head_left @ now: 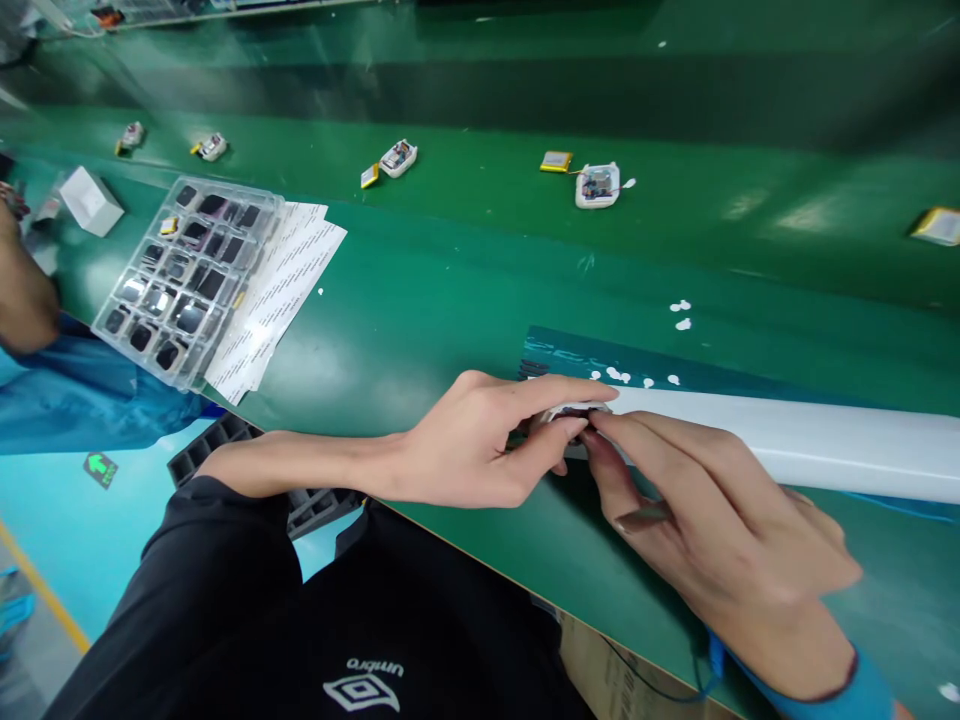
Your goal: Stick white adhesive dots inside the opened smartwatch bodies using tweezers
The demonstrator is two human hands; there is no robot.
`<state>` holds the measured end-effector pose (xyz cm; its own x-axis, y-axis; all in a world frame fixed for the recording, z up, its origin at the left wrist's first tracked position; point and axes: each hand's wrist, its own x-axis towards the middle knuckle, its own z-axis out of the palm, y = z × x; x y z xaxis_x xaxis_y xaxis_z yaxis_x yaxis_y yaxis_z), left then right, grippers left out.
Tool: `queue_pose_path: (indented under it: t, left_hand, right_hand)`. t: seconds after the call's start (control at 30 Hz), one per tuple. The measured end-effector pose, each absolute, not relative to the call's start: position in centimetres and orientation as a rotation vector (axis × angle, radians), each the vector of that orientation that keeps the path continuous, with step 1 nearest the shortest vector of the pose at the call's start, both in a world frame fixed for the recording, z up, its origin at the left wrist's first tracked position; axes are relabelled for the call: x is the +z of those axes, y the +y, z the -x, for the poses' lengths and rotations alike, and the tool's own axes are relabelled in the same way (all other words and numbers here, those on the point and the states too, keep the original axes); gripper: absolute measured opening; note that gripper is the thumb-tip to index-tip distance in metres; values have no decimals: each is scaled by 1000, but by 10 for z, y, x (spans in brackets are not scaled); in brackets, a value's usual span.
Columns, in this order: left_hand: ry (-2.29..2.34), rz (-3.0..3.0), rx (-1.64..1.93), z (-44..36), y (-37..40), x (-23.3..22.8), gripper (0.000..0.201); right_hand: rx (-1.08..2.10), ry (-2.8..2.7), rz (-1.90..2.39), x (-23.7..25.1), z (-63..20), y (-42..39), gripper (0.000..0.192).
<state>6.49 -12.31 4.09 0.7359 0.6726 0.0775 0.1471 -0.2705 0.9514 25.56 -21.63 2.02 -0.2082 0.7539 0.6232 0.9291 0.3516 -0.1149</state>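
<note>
The green table [450, 290] fills most of the view. A long white rail [825, 445] lies on it at the right. At the left stand a clear tray [187, 275] of small dark parts and white sheets [281, 285] beside it. Open white housings [598, 186] and yellow batteries [556, 161] lie far behind. The left hand [472, 445] and right hand [720, 540] meet at the rail's end, both pinching one small white part [574, 411] between thumb and fingers; it is mostly hidden.
</note>
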Motion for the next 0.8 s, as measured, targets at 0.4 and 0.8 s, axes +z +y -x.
queue_pose_path:
  t: [0.4, 0.8]
  left_hand:
    - [681, -1539, 543, -70, -117, 40, 16]
    - [604, -1158, 296, -73, -112, 41, 7]
  right_hand:
    - [13, -1764, 1363, 20, -259, -205, 45]
    - [-281, -1930, 1541, 17, -265, -212, 69]
